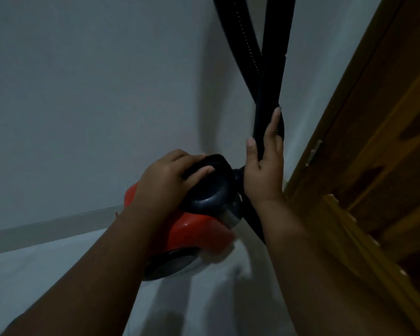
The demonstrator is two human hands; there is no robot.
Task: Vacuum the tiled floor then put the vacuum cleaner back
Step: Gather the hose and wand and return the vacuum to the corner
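A red and black canister vacuum cleaner (pixel 199 229) rests on the pale tiled floor (pixel 46 282) in the corner beside the wall. My left hand (pixel 165 180) grips the black handle on top of its body. My right hand (pixel 264 166) is wrapped around the black wand (pixel 269 81), which rises toward the top of the view. The ribbed black hose (pixel 238 35) crosses behind the wand. The vacuum's floor nozzle is out of sight.
A grey wall (pixel 95 93) with a low skirting strip (pixel 46 226) fills the left and middle. A brown wooden door (pixel 374 141) with a metal hinge (pixel 313 151) stands on the right, close to my right arm.
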